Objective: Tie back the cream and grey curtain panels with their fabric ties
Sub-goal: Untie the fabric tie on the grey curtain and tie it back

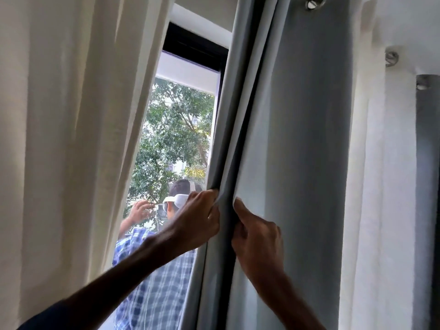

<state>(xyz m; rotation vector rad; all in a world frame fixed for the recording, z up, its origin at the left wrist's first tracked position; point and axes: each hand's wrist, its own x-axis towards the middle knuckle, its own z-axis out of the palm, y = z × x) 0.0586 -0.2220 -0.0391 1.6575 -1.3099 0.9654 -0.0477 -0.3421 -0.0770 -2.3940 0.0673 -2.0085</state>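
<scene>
A grey curtain panel [304, 139] hangs right of centre, its left edge bunched into folds. My left hand [197, 222] grips the outer fold of that edge, fingers curled round the fabric. My right hand [257, 236] pinches the neighbouring fold just to the right, at the same height. A cream curtain panel [71, 139] hangs at the left, swept away from the window. No fabric tie is visible.
Between the panels shows a window [181, 129] with a dark frame, trees outside, and a reflection of a person in a checked shirt. Another white curtain [381, 186] hangs at the right, with metal grommets [314, 2] on a rod above.
</scene>
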